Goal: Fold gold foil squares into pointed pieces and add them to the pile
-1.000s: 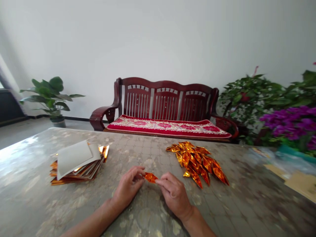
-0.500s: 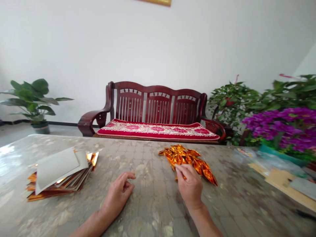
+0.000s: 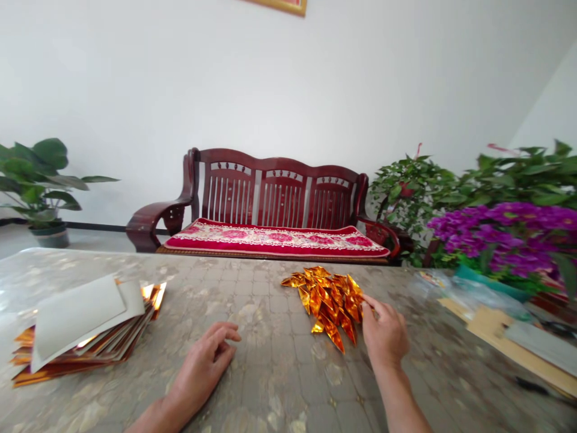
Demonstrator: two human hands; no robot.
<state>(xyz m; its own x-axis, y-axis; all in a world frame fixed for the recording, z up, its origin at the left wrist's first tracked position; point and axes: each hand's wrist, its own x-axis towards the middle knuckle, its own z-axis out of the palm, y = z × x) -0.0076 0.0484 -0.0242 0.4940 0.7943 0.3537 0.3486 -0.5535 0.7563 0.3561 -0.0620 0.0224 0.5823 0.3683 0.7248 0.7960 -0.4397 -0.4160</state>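
Note:
A pile of folded gold-foil paper pieces [image 3: 329,297] lies on the table [image 3: 270,373] right of centre. My right hand [image 3: 383,334] rests against the pile's right edge, fingers curled and touching the outer pieces. My left hand [image 3: 202,364] lies on the tabletop left of centre, fingers loosely spread, holding nothing. At the far left sits a fanned stack of gold-foil sheets [image 3: 76,331] with the white backs of the top sheets facing up.
A dark wooden bench [image 3: 270,204] with a red cushion stands behind the table. Potted plants with purple flowers [image 3: 509,231] crowd the right side; a leafy plant [image 3: 38,180] stands at the left. Plastic bags and cardboard [image 3: 496,313] lie on the table's right end.
Both hands held one folded gold piece between them a second ago. My right hand carried it to the pile and now sits at the pile's right edge; my left hand lies open.

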